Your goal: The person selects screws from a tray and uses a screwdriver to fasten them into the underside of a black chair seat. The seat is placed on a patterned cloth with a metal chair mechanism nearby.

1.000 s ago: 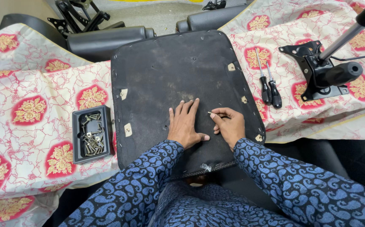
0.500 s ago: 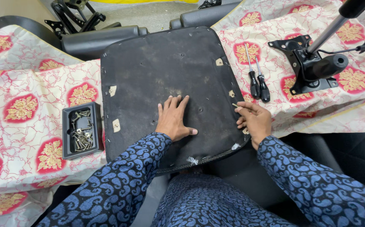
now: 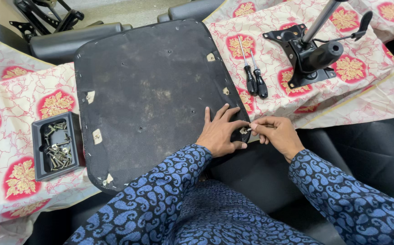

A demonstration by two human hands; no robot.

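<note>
Black, dusty fabric covers the underside of an upturned seat panel lying on a floral-clothed worktop. Left hand lies flat, fingers spread, at the panel's near right edge. Right hand, fingertips touching the left's, pinches a small pale object at that edge; what it is cannot be told. Two black-handled screwdrivers lie beyond the fingers; a black tray of screws sits far left. Risk: the tiny piece may slip from the pinch and fall off the edge.

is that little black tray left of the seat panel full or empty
Partly full. The black tray holds a loose heap of metal screws covering much of its floor, with some bare bottom showing at the near end.
</note>
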